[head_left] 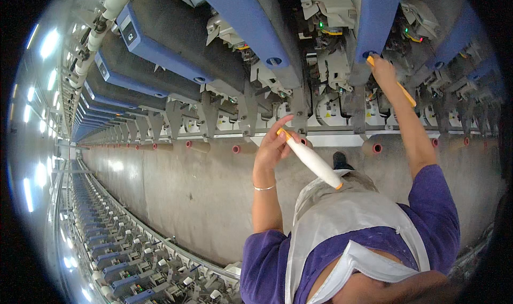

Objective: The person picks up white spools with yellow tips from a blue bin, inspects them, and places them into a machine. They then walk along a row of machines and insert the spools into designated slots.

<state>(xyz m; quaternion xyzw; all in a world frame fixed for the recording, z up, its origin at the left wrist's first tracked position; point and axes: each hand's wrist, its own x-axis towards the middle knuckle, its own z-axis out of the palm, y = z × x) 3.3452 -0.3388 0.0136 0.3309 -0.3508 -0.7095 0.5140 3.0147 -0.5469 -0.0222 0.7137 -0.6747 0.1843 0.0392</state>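
My left hand (272, 148) is closed around one orange end of a yarn bobbin (316, 163). White yarn covers most of its length, and its other orange tip slants down toward my apron. My right hand (382, 72) reaches out to the machine, beside the lower end of a blue panel (376, 20). Its fingers grip a thin yellow-orange bobbin tube (407, 94), which runs behind the wrist and shows no yarn on its visible parts. One end of that tube is close to a round dark knob on the panel; whether they touch I cannot tell.
A long row of winding units with blue panels (165, 63) runs away to the left. Red-ended tubes (372, 148) stick out along its lower edge. A second machine row (133, 266) lies at the lower left. Between them is a grey concrete floor (176, 197).
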